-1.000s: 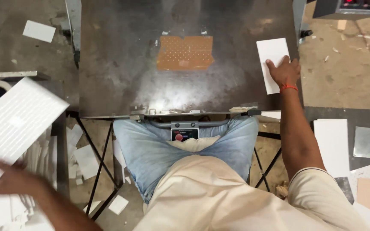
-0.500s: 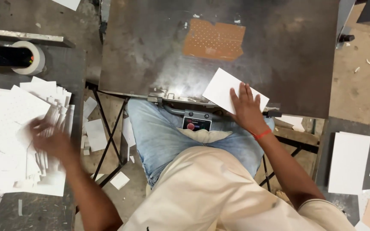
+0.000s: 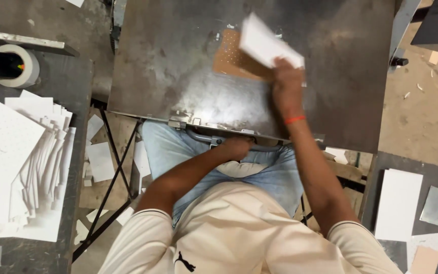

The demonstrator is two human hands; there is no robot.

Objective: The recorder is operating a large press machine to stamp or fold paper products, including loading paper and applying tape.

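Sheet [image 3: 265, 44] of white card sits pinched in the right hand [image 3: 286, 83], whose grip closes on its near edge, lifted at a tilt above the brown perforated patch [image 3: 231, 60] on the far part of the metal counter [image 3: 178, 76]. It is not yet laid flat there. The left hand [image 3: 236, 147] curls shut around the handle [image 3: 214, 138] at the counter's near edge. A large pile of white sheets [image 3: 16, 162] lies left; a few more [image 3: 398, 203] lie right.
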